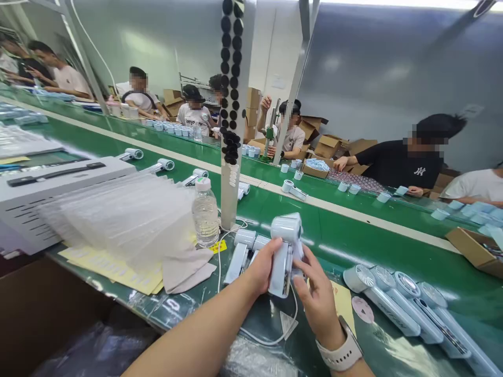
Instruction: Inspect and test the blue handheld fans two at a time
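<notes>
The device (286, 229) I hold has a smooth, glossy pale-blue plastic shell; my watch strap (341, 356) looks matt and rubbery. In front of me, the conveyor belt (346, 241) is smooth and shiny, the bottle (206, 220) clear plastic, the stacked bags (126, 220) thin translucent film, the yellow sheets (118, 269) paper, the open box (469, 251) matt brown cardboard.

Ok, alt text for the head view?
The left hand grips a pale blue gadget, with the right hand at its side. A bottle and stacked plastic bags are left, more gadgets right; people work across the green belt.
</notes>
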Demonstrator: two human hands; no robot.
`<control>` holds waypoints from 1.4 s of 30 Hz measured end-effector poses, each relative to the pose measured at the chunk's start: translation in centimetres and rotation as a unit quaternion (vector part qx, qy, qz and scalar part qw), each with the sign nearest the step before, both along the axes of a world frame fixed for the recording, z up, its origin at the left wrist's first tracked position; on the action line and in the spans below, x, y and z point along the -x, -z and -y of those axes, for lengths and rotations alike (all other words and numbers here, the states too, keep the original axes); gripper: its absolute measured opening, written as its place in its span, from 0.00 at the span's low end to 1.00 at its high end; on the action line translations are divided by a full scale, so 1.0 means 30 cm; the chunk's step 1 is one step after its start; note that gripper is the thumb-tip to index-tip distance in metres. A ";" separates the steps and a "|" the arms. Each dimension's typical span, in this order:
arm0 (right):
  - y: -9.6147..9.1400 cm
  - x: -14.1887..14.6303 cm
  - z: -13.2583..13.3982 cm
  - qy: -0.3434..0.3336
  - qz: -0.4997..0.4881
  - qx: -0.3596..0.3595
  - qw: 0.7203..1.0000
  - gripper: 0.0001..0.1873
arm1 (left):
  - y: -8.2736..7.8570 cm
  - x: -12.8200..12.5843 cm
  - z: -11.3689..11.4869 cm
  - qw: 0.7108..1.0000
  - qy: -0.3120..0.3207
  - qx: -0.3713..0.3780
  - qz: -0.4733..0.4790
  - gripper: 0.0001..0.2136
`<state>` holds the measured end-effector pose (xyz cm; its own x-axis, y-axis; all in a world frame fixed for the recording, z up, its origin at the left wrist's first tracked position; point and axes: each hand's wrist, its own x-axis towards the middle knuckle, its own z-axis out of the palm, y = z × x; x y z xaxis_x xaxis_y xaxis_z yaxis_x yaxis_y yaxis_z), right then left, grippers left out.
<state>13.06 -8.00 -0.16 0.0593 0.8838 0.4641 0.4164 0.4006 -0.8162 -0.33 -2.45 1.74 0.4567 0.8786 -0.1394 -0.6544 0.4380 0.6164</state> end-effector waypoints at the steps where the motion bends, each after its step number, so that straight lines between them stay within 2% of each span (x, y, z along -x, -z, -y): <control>1: 0.001 -0.012 -0.013 -0.021 -0.047 0.021 0.998 0.26 | 0.001 0.006 -0.007 1.000 0.011 0.016 -0.003 0.21; 3: 0.005 -0.032 -0.042 -0.026 -0.111 0.083 0.990 0.29 | 0.002 0.018 -0.022 0.999 -0.006 0.033 -0.007 0.23; 5: 0.017 -0.041 -0.071 0.024 -0.088 0.139 0.986 0.26 | -0.002 0.029 -0.036 0.998 -0.060 0.026 -0.006 0.23; 7: 0.034 -0.034 -0.092 0.069 0.014 0.153 0.986 0.15 | -0.011 0.039 -0.049 0.994 -0.106 0.000 0.002 0.24; 10: 0.053 0.001 -0.100 0.079 0.206 0.124 0.967 0.03 | -0.032 0.053 -0.061 0.993 -0.116 -0.027 0.016 0.27; 12: 0.051 0.020 -0.090 0.083 0.297 0.120 0.944 0.04 | -0.043 0.062 -0.063 0.992 -0.117 -0.032 0.022 0.29; 14: 0.037 0.026 -0.073 0.082 0.307 0.143 0.937 0.06 | -0.048 0.071 -0.062 0.993 -0.113 -0.035 0.023 0.29; 17: 0.007 0.016 -0.039 0.047 0.229 0.200 0.952 0.05 | -0.048 0.081 -0.061 0.994 -0.094 -0.047 0.018 0.29; 19: -0.014 0.012 -0.018 -0.026 0.094 0.244 0.965 0.02 | -0.046 0.084 -0.061 0.995 -0.082 -0.050 0.017 0.30; 20: -0.025 0.013 -0.009 -0.075 0.010 0.268 0.960 0.02 | -0.044 0.084 -0.061 0.996 -0.077 -0.048 0.018 0.30; 22: -0.043 0.021 0.005 -0.160 -0.122 0.312 0.929 0.10 | -0.043 0.081 -0.061 0.997 -0.065 -0.041 0.021 0.30; 24: -0.057 0.033 0.013 -0.196 -0.174 0.344 0.902 0.14 | -0.044 0.075 -0.059 0.998 -0.054 -0.033 0.018 0.29; 27: -0.062 0.054 0.021 -0.196 -0.190 0.351 0.896 0.19 | -0.048 0.066 -0.057 0.998 -0.048 -0.034 0.016 0.30; 34: -0.043 0.102 0.044 -0.180 -0.253 0.274 0.910 0.24 | -0.066 0.061 -0.048 0.993 -0.087 -0.075 0.037 0.30; 39: -0.017 0.146 0.064 -0.116 -0.280 0.274 0.913 0.25 | -0.054 0.048 -0.035 0.988 -0.113 -0.102 0.017 0.30; 42: -0.009 0.159 0.071 -0.119 -0.282 0.273 0.912 0.26 | -0.046 0.042 -0.031 0.988 -0.110 -0.108 0.004 0.31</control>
<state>8.28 -10.12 0.12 -0.0720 0.9929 -0.0942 -0.1771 -0.1057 -0.9785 -1.58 -1.53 3.13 0.2508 0.9658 0.0662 -0.7249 0.1421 0.6740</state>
